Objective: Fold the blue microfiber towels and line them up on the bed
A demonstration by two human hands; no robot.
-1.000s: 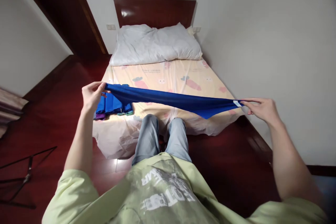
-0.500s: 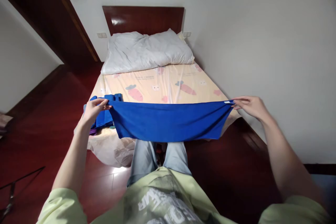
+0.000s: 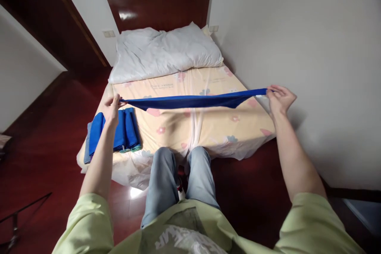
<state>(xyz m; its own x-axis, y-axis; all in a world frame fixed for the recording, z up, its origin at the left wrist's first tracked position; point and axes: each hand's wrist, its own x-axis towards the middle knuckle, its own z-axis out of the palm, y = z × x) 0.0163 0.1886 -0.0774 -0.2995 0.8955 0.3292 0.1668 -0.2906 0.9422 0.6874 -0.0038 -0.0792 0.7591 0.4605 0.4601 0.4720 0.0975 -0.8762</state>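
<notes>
A blue towel (image 3: pixel 190 102) is stretched lengthwise in the air over the bed, seen almost edge-on. My left hand (image 3: pixel 112 109) pinches its left end, and my right hand (image 3: pixel 279 97) grips the right end, where a small white tag shows. The towel's loose lower part swings away from me, its shadow falling on the sheet. Below and partly behind my left forearm, several folded blue towels (image 3: pixel 129 129) lie side by side at the bed's near left corner. A grey-blue folded cloth edge shows at their left.
The bed (image 3: pixel 214 131) has a peach sheet with carrot prints under clear plastic. A white quilt (image 3: pixel 166 53) lies bunched against the dark wooden headboard (image 3: pixel 163 10). A white wall (image 3: pixel 297 27) rises on the right. A thin black metal frame (image 3: pixel 14 222) stands at lower left.
Both hands have moved up and forward with the towel. Its hanging face has swung away from me toward the headboard, so it now appears as a narrow strip. More folded towels are visible.
</notes>
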